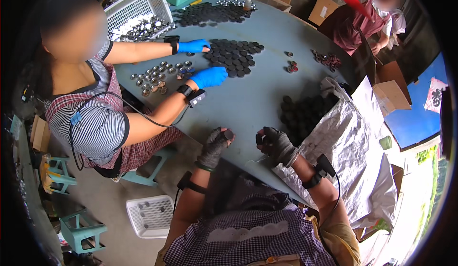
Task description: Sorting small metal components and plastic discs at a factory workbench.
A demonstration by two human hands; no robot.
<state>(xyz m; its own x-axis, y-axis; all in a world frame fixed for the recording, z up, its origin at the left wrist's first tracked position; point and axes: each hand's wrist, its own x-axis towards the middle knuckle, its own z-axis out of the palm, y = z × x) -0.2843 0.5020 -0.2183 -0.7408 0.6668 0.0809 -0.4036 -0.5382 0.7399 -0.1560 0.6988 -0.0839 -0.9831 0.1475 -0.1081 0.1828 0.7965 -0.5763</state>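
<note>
My left hand (213,149), in a dark fingerless glove, pinches a small black round disc (229,135) between thumb and fingers at the near edge of the table. To its right, my right hand (281,146), gloved the same way, has its fingers curled around a dark piece (260,139) that looks like another such disc. Both hands are apart from each other, just above the grey-blue tabletop (234,106). Just beyond my right hand lies a heap of black discs (305,115), spilling beside a silvery woven sack (341,139).
At the left, a co-worker's blue-gloved hands (210,76) reach over a spread of black discs (234,56) and shiny metal caps (160,75). A white basket (143,15) of caps stands behind. Far right, another person handles a cardboard box (389,82). Small reddish pieces (327,60) lie nearby.
</note>
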